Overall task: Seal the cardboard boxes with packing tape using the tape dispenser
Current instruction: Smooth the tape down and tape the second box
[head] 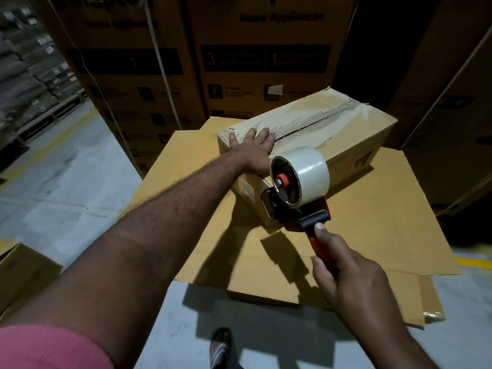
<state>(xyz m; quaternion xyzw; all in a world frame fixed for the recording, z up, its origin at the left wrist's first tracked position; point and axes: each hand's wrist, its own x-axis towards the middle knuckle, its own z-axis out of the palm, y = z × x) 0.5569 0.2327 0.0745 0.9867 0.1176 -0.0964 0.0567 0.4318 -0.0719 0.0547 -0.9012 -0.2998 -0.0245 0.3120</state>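
On flattened cardboard sheets (372, 222) lies the cardboard box (346, 129); my left grip (253, 153) presses spread flat on its near top, my right grip (351, 283) curls round the tape dispenser (300, 182) at its near corner

Single head-worn wide-angle view, facing forward and down, close over box (346, 134) on flattened cardboard (372, 222).

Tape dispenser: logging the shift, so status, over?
Left hand flat on small box. Right hand grips tape dispenser, at box's near end. Left hand lies over the seam's start.
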